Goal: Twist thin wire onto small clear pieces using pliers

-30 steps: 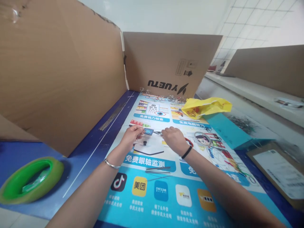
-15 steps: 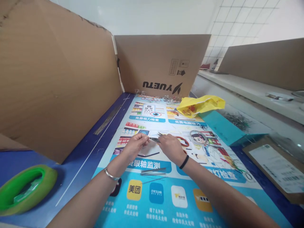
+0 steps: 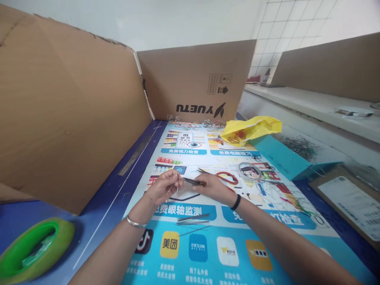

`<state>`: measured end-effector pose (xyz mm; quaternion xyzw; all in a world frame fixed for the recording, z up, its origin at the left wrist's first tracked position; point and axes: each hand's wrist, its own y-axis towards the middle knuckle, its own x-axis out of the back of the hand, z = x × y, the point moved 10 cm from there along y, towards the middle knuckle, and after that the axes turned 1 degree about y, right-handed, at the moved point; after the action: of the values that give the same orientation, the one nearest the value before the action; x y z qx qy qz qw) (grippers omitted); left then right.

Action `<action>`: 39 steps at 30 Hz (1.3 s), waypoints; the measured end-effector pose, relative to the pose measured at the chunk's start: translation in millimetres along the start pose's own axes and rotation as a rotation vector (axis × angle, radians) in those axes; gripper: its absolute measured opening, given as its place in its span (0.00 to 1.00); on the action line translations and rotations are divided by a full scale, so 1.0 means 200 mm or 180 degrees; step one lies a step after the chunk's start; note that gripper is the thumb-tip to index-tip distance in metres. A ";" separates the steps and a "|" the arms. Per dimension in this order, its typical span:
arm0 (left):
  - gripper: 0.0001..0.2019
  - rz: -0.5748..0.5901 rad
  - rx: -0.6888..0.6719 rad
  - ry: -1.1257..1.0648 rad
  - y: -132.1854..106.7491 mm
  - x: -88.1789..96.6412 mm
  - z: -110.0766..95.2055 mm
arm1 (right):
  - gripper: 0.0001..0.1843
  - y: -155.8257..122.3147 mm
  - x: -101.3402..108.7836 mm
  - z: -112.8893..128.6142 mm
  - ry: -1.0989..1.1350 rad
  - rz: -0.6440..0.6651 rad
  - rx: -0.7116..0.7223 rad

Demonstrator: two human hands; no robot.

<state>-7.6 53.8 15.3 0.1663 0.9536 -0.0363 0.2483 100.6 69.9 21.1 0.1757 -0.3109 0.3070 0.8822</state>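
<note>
- While my left hand (image 3: pixel 166 187) pinches thin wire (image 3: pixel 177 189) at centre frame, my right hand (image 3: pixel 214 188) grips needle-nose pliers (image 3: pixel 192 181), tips just beside those fingers.
- I judge wire-shaping underway; next calls for holding the wire steady at the tips.

A: How do the pliers (image 3: pixel 192 181) look to us?
B: Dark metal, smooth. We see shinier metal on the bracelet (image 3: pixel 135 222).
A: And the panel (image 3: pixel 74 111)?
B: Matt brown cardboard, rough along its top edge.
A: The tape roll (image 3: pixel 18 245)?
B: Smooth green plastic inside. The yellow bag (image 3: pixel 258 128) is thin and creased; whether plastic or cloth, we cannot tell.
A: We'd call the printed sheet (image 3: pixel 231 230) smooth, with a slight sheen.
</note>
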 end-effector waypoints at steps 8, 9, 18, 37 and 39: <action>0.11 -0.0082 0.0053 0.0024 0.01 0.02 0.02 | 0.14 0.00 -0.03 -0.03 0.0324 0.0141 -0.0141; 0.11 -0.0087 0.0029 0.0020 0.01 0.02 0.02 | 0.13 0.00 -0.03 -0.04 0.0327 0.0122 -0.0147; 0.10 -0.0099 -0.0023 0.0231 0.02 0.03 0.01 | 0.13 0.00 0.00 -0.04 0.0390 0.0110 -0.0169; 0.10 -0.0892 -0.0231 0.1463 0.03 0.17 -0.02 | 0.08 -0.03 0.19 -0.01 -0.0941 -0.1230 0.0085; 0.10 -0.1044 -0.0246 0.1714 0.04 0.19 -0.02 | 0.07 -0.06 0.21 0.05 -0.1125 -0.1513 0.0407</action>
<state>-38.5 72.7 0.7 0.0044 0.9998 0.0058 -0.0162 130.3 75.1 55.3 0.3495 -0.3899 0.0756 0.8486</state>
